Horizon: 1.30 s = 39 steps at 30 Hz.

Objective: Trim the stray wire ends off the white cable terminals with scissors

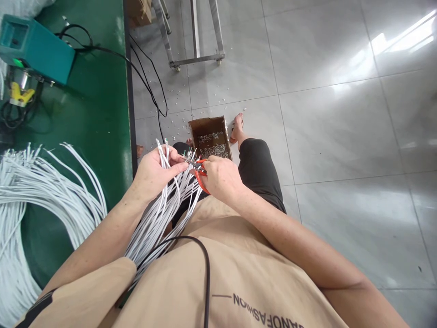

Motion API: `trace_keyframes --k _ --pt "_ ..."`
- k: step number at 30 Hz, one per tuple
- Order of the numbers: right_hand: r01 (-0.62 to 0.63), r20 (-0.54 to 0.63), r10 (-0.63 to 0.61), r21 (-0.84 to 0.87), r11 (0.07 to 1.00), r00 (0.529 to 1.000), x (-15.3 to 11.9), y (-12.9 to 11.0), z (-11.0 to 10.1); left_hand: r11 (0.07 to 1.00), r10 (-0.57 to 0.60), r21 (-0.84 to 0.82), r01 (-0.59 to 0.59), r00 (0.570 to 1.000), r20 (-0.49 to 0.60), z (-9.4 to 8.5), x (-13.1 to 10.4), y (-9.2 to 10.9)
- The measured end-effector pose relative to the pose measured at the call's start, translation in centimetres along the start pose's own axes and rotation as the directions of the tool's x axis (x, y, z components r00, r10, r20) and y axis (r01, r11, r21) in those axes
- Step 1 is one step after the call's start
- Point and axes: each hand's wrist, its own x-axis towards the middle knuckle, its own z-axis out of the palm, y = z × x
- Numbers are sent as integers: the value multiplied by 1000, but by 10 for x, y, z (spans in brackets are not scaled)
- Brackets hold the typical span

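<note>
My left hand (155, 169) is closed on white cables, whose cut ends stick up past the fingers. Orange-handled scissors (200, 175) are in my right hand (223, 177), with their blades pointing left toward my left fingertips. The blade tips meet a thin wire end there, too small to make out clearly. A loose bundle of white cables (153, 223) lies across my lap below both hands, with some coloured wire tips near the scissors.
An open cardboard box (209, 125) with small clippings stands on the floor between my feet. On the green table (105, 114) at left are a coiled cable bundle (51, 196) and a teal device (44, 50). A metal frame (198, 59) stands ahead.
</note>
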Motion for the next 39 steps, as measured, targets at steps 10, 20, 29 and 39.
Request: trace_keyframes --k 10,20,29,39 --pt "-100 33 95 402 910 995 4 8 -1 997 -25 -65 31 995 97 -1 -2 7" --pt "-92 100 -39 982 166 994 14 8 -12 975 -89 -180 128 974 209 1 -2 6" --pt "-178 154 173 975 132 973 8 -4 -2 987 -86 -120 103 987 138 0 -1 6" --pt "-223 237 94 964 -142 967 6 -9 3 991 -56 -117 70 992 115 -1 -2 8"
